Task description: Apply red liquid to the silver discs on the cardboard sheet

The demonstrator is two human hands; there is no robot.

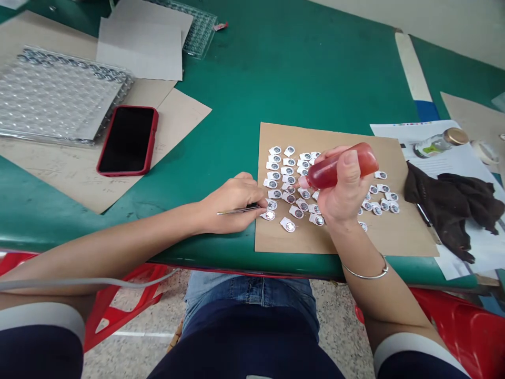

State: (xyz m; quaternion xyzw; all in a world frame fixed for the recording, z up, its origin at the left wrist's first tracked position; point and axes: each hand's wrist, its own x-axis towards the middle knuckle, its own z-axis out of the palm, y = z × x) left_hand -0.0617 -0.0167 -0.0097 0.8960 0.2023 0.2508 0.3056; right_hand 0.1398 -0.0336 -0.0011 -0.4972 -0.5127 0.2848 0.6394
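Observation:
My right hand (343, 195) is wrapped round a squeeze bottle (343, 166) of red liquid. The bottle is tilted, and its pink nozzle points down and left at the small white tabbed pieces with round dark centres (290, 179). Several of these lie in rough rows on a brown cardboard sheet (307, 242). At the sheet's left edge my left hand (234, 202) is closed on a thin pair of metal tweezers (236, 210). Its fingertips are beside the pieces in the leftmost row. Behind my right hand some pieces are hidden.
A red-cased phone (128, 141) lies at left by a stack of clear plastic trays (55, 97). White sheets (144, 50) are behind. At right are a gold-capped glass jar (440, 143), a dark cloth (453, 205) and a pen (428, 221) on paper.

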